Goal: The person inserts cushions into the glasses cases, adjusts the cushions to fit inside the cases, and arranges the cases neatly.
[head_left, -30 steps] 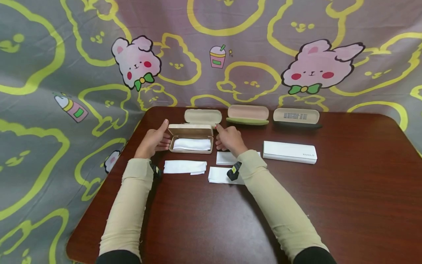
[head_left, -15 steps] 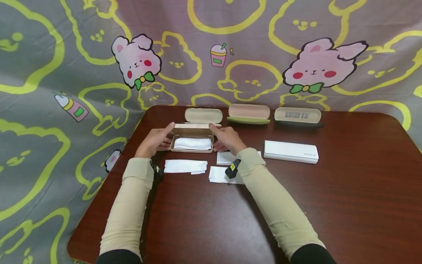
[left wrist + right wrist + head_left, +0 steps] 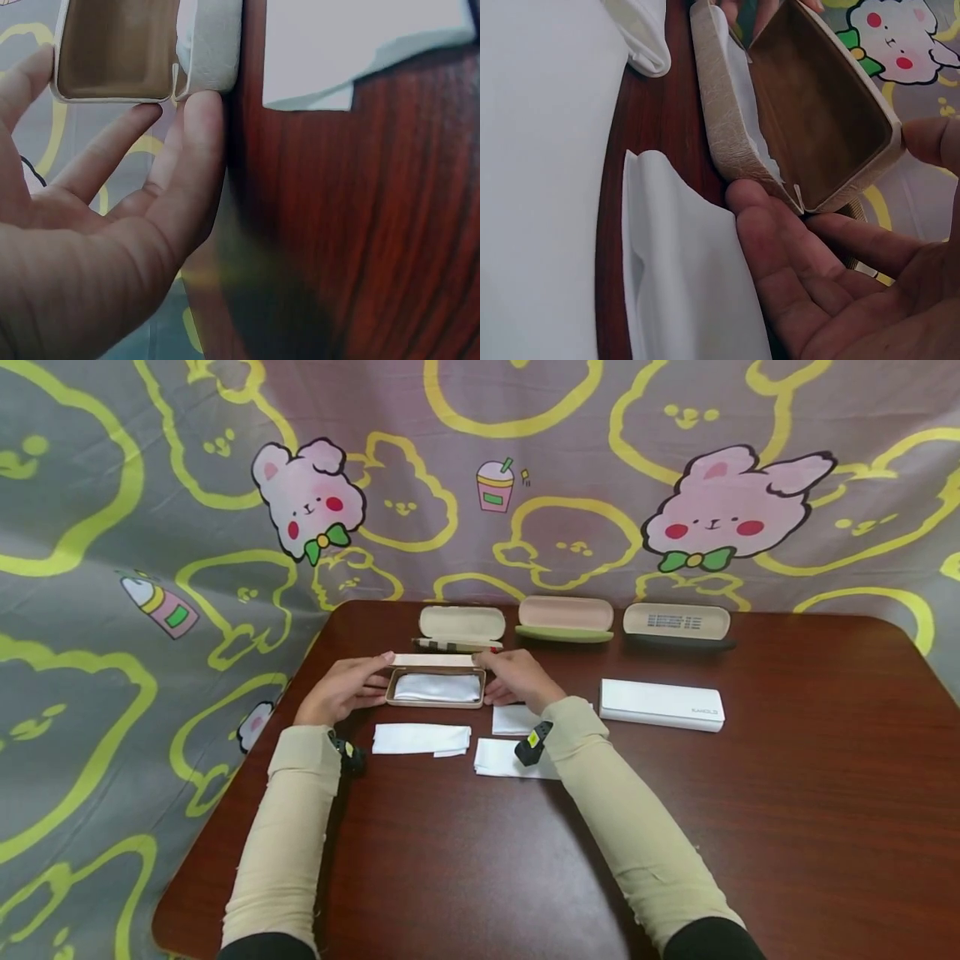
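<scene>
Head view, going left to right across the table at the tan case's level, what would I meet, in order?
Left grip → tan case → right grip → white case.

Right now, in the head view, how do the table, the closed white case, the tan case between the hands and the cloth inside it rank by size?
1. Table
2. White case and tan case: too alike to rank
3. Cloth
</scene>
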`<state>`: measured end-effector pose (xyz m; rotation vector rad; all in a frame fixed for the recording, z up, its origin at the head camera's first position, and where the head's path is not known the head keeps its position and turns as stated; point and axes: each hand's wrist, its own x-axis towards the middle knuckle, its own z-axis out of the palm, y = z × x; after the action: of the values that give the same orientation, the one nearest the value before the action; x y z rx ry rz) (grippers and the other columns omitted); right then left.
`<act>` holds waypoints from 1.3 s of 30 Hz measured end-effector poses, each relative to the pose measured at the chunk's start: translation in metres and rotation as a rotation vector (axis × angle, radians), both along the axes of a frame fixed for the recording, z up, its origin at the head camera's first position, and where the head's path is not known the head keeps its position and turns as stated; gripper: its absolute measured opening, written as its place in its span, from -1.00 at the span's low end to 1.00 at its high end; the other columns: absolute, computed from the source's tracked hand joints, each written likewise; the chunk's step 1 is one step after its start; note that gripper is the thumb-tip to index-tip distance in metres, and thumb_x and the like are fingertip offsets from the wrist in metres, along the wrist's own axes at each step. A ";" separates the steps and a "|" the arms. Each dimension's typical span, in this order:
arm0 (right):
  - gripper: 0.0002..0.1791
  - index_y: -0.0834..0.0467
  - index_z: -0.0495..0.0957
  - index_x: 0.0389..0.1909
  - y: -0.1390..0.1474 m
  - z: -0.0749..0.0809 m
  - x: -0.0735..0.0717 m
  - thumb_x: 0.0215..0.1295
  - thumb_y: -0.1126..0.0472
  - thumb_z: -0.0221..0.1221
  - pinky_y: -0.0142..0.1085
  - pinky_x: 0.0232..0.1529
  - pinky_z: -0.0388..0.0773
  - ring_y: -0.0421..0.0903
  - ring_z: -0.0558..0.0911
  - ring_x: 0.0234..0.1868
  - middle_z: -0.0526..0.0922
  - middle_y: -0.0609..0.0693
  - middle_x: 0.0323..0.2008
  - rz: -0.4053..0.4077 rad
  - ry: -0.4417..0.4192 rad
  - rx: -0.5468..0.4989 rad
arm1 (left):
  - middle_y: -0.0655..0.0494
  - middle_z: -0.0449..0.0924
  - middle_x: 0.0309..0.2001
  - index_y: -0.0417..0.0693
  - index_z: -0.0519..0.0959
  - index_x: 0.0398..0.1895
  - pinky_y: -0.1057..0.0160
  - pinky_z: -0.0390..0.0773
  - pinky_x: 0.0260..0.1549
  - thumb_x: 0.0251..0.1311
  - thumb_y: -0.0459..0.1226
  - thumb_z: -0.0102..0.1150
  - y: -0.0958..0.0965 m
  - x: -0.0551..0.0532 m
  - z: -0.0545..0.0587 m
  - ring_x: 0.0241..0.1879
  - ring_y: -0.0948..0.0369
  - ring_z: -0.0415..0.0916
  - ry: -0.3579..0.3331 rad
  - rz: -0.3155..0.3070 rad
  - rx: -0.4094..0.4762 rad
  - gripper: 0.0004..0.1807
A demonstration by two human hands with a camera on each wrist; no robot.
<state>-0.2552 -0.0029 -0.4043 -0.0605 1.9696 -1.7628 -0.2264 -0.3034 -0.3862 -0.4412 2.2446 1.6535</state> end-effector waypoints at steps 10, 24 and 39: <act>-0.55 0.27 0.58 0.06 0.002 -0.007 0.003 0.21 0.11 0.33 -0.17 -0.26 0.69 0.05 0.72 -0.35 0.69 0.27 -0.29 -0.001 0.017 -0.028 | -0.19 0.51 0.18 -0.27 0.49 0.30 0.09 0.56 0.06 0.22 -0.07 0.42 -0.005 0.006 -0.003 0.03 0.04 0.56 0.048 -0.020 0.038 -0.32; -0.35 0.37 0.47 0.23 0.000 -0.008 0.007 0.10 0.34 0.44 -0.23 -0.29 0.69 0.00 0.73 -0.35 0.73 0.20 -0.29 -0.014 0.037 0.038 | -0.26 0.44 0.26 -0.35 0.40 0.37 0.10 0.56 0.06 0.10 -0.31 0.50 -0.004 0.013 0.003 -0.01 0.07 0.61 0.047 -0.082 -0.043 -0.24; -0.94 0.18 0.68 -0.39 0.008 0.009 0.036 0.18 0.28 0.37 -0.27 -0.38 0.58 -0.10 0.72 -0.46 0.72 0.03 -0.51 -0.049 0.349 0.281 | -0.08 0.62 -0.24 -0.30 0.62 -0.01 0.10 0.54 -0.16 -0.04 -0.29 0.60 -0.008 0.044 0.005 -0.22 0.01 0.50 0.072 -0.211 -0.390 -0.48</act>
<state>-0.2194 0.0051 -0.3955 -0.2411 2.4702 -1.5688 -0.1824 -0.3116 -0.3814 -0.2237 2.5722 1.1474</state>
